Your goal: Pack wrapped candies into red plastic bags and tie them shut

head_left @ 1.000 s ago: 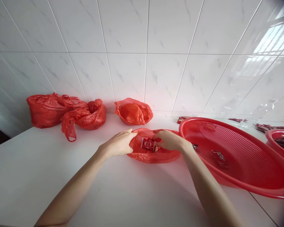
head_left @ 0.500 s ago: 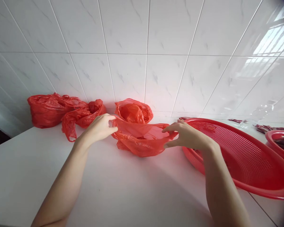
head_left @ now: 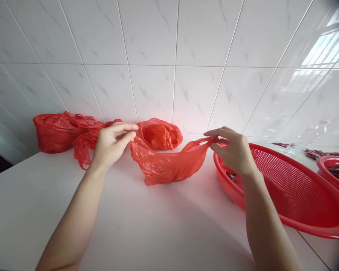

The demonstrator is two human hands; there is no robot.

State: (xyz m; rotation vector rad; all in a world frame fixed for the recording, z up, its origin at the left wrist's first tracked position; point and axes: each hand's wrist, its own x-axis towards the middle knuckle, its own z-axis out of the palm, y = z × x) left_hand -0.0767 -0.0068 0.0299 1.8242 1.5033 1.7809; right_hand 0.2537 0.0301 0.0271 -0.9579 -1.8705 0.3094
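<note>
Red polythene bag (head_left: 169, 165), centre frame, sagging onto worktop (head_left: 147, 226). Left hand (head_left: 110, 145) fingers pinch one handle, right hand (head_left: 233, 150) fingers the other. Risk: stretched film probably tears, or a light pinch slips, dropping one side.

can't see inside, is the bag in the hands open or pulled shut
Pulled shut: the left hand and right hand stretch the bag by its handles, so its mouth is drawn flat.
</note>
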